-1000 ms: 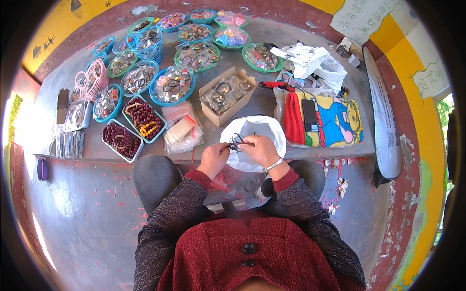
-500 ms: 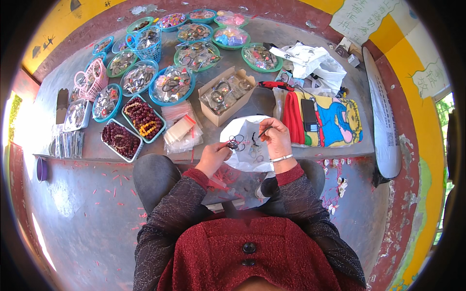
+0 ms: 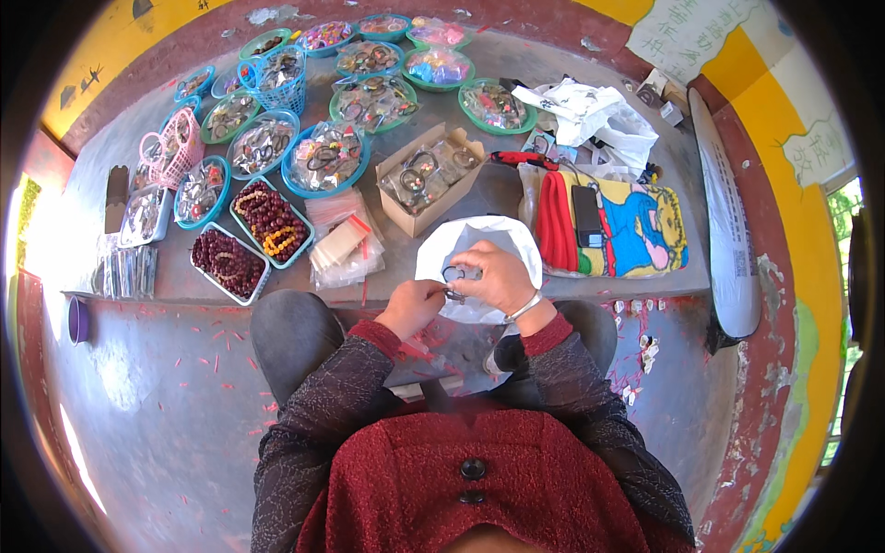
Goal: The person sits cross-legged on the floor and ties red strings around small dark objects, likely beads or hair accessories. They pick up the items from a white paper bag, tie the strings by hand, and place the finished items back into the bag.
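Note:
My left hand [image 3: 411, 308] is closed, pinching a small bundle of dark cord loops [image 3: 452, 274] between thumb and fingertips. Close against it, my right hand [image 3: 500, 279] has its fingers bent and pressed onto the same loops. A bracelet circles the right wrist. Both hands are over the near side of an open white plastic bag [image 3: 523, 244], which lies at the edge of the grey platform. The right hand covers much of the bag's inside, and the exact fingertip contact is partly hidden.
Beyond the bag stands a cardboard box [image 3: 412, 224] of packaged cord items. Left of it are small clear bags [image 3: 346, 258] and trays of dark beads [image 3: 230, 267]. Plastic baskets [image 3: 323, 161] fill the far left. A folded colourful towel [image 3: 636, 235] with a phone [image 3: 586, 214] lies right.
My right hand has moved left and down from above the bag to meet the left hand at the cord loops. The left hand has shifted slightly right.

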`<state>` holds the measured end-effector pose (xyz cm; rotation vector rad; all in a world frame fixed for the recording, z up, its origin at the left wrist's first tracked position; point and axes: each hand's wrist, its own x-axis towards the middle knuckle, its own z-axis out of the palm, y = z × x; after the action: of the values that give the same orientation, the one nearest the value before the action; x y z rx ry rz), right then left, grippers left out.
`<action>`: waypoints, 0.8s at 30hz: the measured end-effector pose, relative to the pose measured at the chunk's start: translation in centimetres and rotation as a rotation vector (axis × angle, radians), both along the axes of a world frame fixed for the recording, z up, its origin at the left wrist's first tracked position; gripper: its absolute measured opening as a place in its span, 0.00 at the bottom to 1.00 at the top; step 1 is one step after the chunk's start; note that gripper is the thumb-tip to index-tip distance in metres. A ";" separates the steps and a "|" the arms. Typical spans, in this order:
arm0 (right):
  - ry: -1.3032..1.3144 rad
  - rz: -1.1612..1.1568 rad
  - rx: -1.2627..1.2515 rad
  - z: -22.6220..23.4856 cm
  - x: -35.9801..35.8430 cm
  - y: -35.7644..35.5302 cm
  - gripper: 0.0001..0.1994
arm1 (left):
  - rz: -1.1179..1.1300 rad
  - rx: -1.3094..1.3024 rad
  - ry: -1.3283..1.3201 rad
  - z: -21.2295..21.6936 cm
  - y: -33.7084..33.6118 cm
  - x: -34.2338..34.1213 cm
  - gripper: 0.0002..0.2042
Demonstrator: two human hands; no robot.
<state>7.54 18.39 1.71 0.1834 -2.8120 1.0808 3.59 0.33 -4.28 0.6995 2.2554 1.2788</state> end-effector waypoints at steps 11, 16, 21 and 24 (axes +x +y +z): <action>0.089 0.039 0.111 -0.8 0.5 -2.0 0.04 | 0.010 -0.018 0.016 0.2 0.3 0.3 0.11; 0.068 -0.012 -0.166 -1.5 -0.1 -1.4 0.03 | 0.017 0.001 -0.035 0.3 0.2 0.1 0.11; 0.016 -0.011 -0.178 -0.8 -0.2 -0.9 0.04 | 0.015 -0.025 -0.050 0.8 0.1 0.1 0.12; 0.168 0.049 0.002 -0.5 -0.1 -1.1 0.06 | 0.027 -0.011 -0.006 -0.3 0.0 0.0 0.12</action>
<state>7.45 17.31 1.17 0.3293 -2.6718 1.0214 3.58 0.32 -4.61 0.6625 2.2724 1.2781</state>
